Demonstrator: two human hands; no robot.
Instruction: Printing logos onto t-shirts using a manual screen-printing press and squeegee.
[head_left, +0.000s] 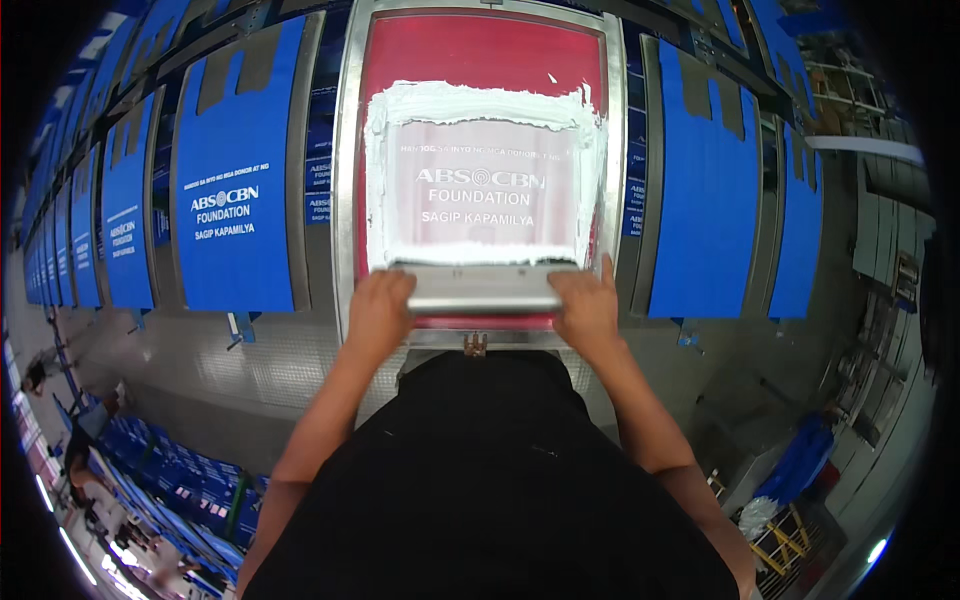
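Note:
A wide metal-backed squeegee (485,288) lies across the near part of a screen-printing frame (350,180). My left hand (379,310) grips its left end, and my right hand (588,308) grips its right end with the index finger pointing forward along the frame's side. The mesh is red (480,50) around a pale printing window with white lettering (475,190). Thick white ink (470,103) is heaped along the window's far edge and sides, and more lies against the squeegee's far edge. The squeegee hides its own blade. A small metal clip or catch (475,345) sits on the frame's near edge.
Blue bags lie on boards in a row both sides: a printed one (225,190) on the left, a plain one (700,190) on the right. Behind on the left is another rack of blue printed bags (170,460). A blue bundle (795,465) sits at lower right.

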